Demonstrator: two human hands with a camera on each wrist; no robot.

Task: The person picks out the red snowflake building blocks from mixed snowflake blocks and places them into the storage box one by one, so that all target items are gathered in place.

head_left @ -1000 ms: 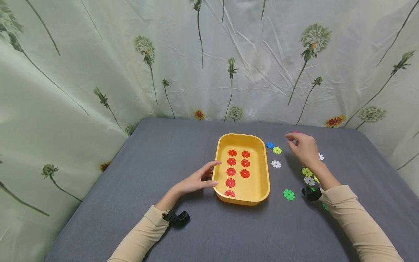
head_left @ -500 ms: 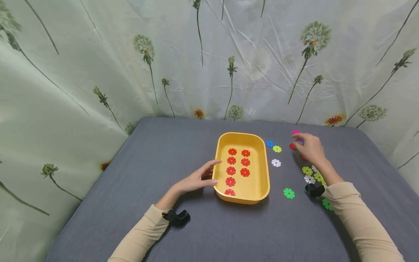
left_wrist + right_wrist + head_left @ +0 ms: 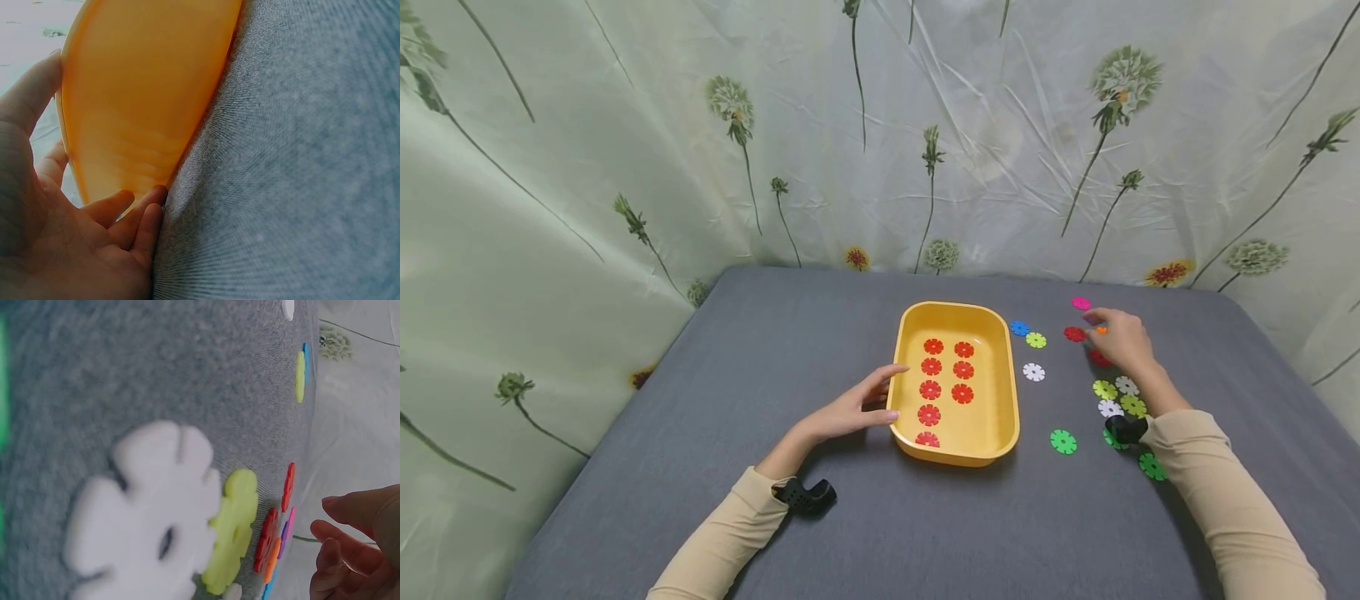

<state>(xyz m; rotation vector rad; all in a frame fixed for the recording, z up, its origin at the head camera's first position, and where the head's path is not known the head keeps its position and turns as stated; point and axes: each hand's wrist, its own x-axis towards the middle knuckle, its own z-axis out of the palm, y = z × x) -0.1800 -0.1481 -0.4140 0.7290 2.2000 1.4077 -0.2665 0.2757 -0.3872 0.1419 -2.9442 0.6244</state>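
My left hand (image 3: 848,412) holds the left side of a yellow plastic tub (image 3: 1012,408). Its thumb and forefinger reach over the rim, while the other fingers bend against the outer wall (image 3: 150,75). Several red notched discs (image 3: 929,390) lie in two columns inside the tub. To the right, my right hand (image 3: 1122,343) hovers over a group of discs with nothing in it; thumb and forefinger stand apart in the right wrist view. Near its fingertips are a red disc (image 3: 1074,334), a pink disc (image 3: 1081,303) and an orange disc (image 3: 1101,330). Another red disc (image 3: 1100,358) lies under the palm.
Beside the tub lie a blue disc (image 3: 1019,327), a yellow-green disc (image 3: 1036,340) and a white disc (image 3: 1033,372). More yellow-green and white discs (image 3: 1109,408) and green discs (image 3: 1063,442) lie near the right forearm. A floral curtain (image 3: 820,150) hangs behind the grey table (image 3: 737,350).
My right hand has moved right, bringing the red, pink and orange discs into sight. The left hand and the tub have stayed in place.
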